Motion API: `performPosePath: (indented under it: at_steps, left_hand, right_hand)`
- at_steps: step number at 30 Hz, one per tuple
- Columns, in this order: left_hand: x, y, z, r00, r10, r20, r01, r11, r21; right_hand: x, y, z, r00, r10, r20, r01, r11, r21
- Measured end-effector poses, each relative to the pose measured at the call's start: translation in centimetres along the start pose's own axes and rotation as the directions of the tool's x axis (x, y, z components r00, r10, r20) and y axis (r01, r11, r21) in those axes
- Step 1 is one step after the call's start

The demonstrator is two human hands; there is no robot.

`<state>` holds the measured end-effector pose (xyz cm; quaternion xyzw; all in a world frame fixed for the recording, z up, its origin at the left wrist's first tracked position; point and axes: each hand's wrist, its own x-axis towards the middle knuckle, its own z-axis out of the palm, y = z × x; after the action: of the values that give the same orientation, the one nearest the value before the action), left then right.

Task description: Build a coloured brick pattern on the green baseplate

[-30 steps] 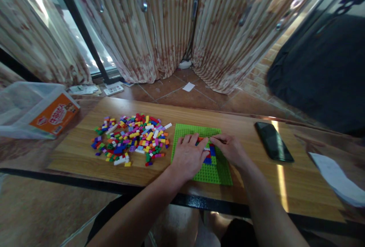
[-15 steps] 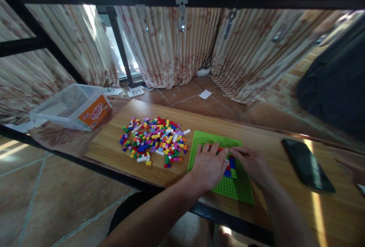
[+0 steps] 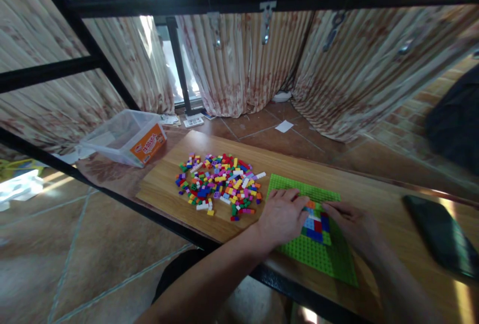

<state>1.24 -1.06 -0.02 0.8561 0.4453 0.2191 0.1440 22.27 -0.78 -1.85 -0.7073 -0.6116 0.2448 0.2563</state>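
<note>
A green studded baseplate [image 3: 318,259] lies on the wooden board, with a flat patch of red, blue, white, orange and light green toy bricks [image 3: 315,225] built on it. My left hand [image 3: 282,217] rests over the plate's left side, fingers spread and bent, thumb and index finger at the patch's left edge. From the right, my right hand [image 3: 354,222] reaches in, thumb and index finger pressed together at the patch's upper right corner. Whatever sits between those fingertips is too small to make out. Part of the patch is hidden under my left fingers.
Left of the plate spreads a pile of loose coloured bricks [image 3: 222,184]. A clear plastic box [image 3: 112,137] with an orange label stands at the far left. To the right lies a dark phone [image 3: 437,237]. A black metal bar [image 3: 232,2] crosses above the board.
The view has turned left, so everything sits further right in it. My hands have drawn slightly apart at the fingertips, and more of the brick patch shows between them.
</note>
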Motion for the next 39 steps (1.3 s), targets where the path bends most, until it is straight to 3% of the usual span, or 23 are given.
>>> performPosePath:
  at_steps: [6,11,17,24,27,35,39]
  left_hand:
    - [0.7,-2.9,-1.6,0.986,-0.124,-0.109,0.13,0.99,0.049]
    - [1.7,-6.9,-4.1,0.933,-0.279,-0.225,0.316,0.937,0.15]
    - [2.1,-9.6,-5.4,0.914,-0.36,-0.185,0.399,0.879,0.261]
    - [2.2,-10.4,-5.5,0.913,-0.393,-0.106,0.405,0.854,0.325]
    - [2.2,-10.4,-5.7,0.915,-0.389,-0.105,0.401,0.85,0.342]
    - [2.0,-9.9,-6.5,0.901,-0.407,-0.147,0.432,0.825,0.364]
    - [2.1,-9.9,-7.3,0.921,-0.343,-0.185,0.382,0.886,0.261]
  right_hand:
    - [-0.1,-0.2,-0.1,1.0,0.027,0.015,-0.027,0.999,-0.035]
    - [-0.3,-0.4,0.0,1.0,-0.018,-0.009,0.018,0.998,-0.055]
    - [-0.5,-0.9,-0.3,0.993,-0.114,0.012,0.114,0.991,-0.063]
    - [-0.1,-0.9,-0.7,0.998,-0.041,-0.036,0.045,0.994,0.096]
    - [-0.1,-0.9,-0.8,0.999,-0.035,-0.041,0.038,0.996,0.081]
    - [-0.4,-1.3,-0.9,0.998,-0.065,-0.021,0.066,0.997,0.032]
    - [-0.4,-1.5,-1.1,0.998,-0.047,-0.044,0.05,0.997,0.067]
